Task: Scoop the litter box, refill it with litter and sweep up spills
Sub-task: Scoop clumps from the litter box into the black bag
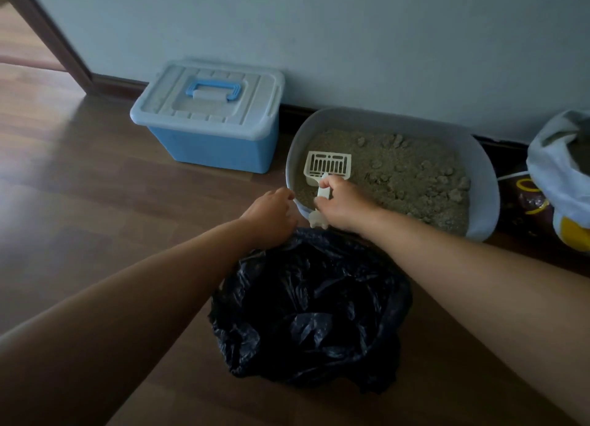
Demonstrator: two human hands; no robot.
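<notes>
Litter box sits on the floor against the wall, between a blue bin and a litter sack. We see clumps all over the litter. Right hand grips the white scoop by its handle, with the empty head resting on the litter at the left end. Left hand is at the black bag's far edge, fingers hidden, so we cannot tell if it grips. We judge scooping is barely begun. Next move calls for sliding under clumps, sifting, then tipping them into the bag.
</notes>
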